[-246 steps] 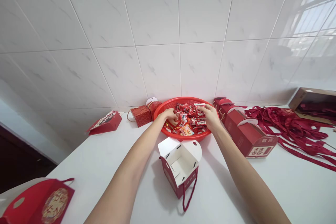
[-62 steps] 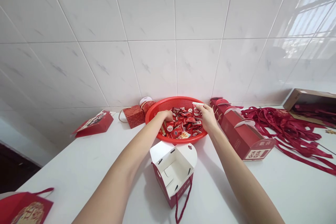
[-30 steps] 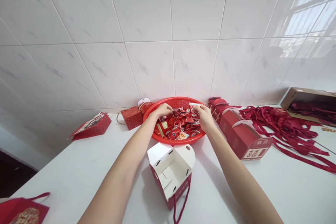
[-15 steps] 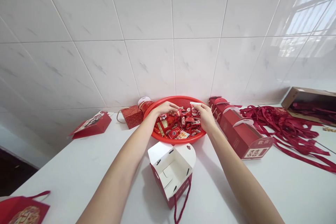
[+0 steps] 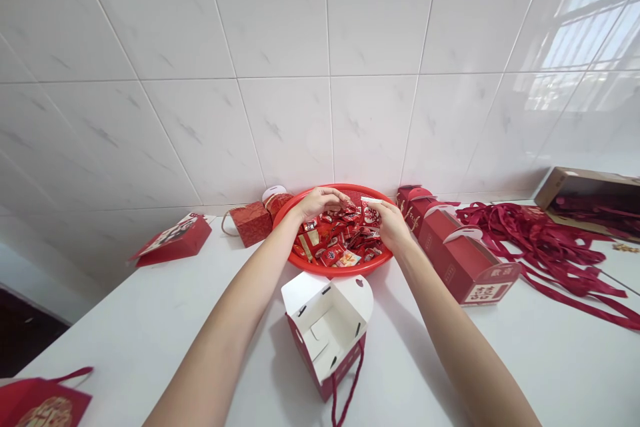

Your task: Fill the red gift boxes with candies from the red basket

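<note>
1. Pinches a packet (image 5: pixel 371 215) by its right edge between the thumb and fingers of the right hand (image 5: pixel 393 225), holding it roughly upright inside the basket (image 5: pixel 360 269), on the right side, above the sweets (image 5: pixel 345 240).
2. Reaches over the same basket with the left hand (image 5: pixel 320 203), with bent fingers pointing right and tips at or just above the sweets. Too small and crowded there to make out any sweet between those tips.
3. Seems, as a judgement, to be at the stage of picking through the sweets with the left hand, with the packet held in the right.
4. Probably calls next for a light pinch on one loose sweet and a lift free of the heap, without loosening the grip on the packet.
5. Shows, just in front of the basket, a box (image 5: pixel 327 330) with raised white flaps and a rope handle (image 5: pixel 334 397) hanging toward the near side.
6. Shows, to the right along the table (image 5: pixel 200 293), a row of red boxes (image 5: pixel 465 260) beside the basket, then a tangle of ribbons (image 5: pixel 540 240) and a carton (image 5: pixel 565 190).
7. Shows, to the left, a brocade box (image 5: pixel 251 223) near the basket, a printed box (image 5: pixel 183 240) farther out, and a bag (image 5: pixel 45 403) cut off at the near corner.
8. Ends behind at white tiles (image 5: pixel 375 107).
</note>
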Demonstrator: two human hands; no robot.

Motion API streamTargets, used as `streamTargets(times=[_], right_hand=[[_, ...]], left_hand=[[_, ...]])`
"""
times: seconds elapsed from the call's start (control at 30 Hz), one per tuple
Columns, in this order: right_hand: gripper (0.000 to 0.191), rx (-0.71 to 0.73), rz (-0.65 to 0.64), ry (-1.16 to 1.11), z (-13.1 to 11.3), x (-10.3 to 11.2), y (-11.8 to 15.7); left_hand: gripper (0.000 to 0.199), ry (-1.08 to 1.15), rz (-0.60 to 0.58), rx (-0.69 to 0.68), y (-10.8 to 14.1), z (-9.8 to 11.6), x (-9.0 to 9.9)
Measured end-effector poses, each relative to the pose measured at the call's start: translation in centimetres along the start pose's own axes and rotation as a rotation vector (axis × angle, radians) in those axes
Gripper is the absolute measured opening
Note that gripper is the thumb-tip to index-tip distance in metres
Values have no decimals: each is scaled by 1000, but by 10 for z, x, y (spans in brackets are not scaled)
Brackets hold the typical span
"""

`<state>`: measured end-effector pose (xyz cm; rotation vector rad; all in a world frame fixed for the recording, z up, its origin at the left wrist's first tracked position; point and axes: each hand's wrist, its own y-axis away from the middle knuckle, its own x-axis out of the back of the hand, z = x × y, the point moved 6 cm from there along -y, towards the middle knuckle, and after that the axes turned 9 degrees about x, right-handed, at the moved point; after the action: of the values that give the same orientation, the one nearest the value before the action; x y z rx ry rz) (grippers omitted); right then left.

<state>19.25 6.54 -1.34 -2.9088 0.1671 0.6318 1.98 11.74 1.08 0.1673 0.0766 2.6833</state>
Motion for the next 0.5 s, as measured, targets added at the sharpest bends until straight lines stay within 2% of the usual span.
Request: streamTargets(times=[0.1, 0.23, 0.4, 0.5], right_hand=[[10, -48, -5, -13, -2, -2, 3], [11, -75, -59, -28, 0, -5, 3], [14, 9, -85, -42, 1, -4, -1], [13, 29, -63, -55, 0, -2, -3]], left_hand=[[14, 49, -11, -36, 2, 4, -2], [10, -4, -37, -22, 1, 3, -5], [14, 15, -74, 23, 0, 0, -6], [16, 8, 19, 65, -2, -2, -1]])
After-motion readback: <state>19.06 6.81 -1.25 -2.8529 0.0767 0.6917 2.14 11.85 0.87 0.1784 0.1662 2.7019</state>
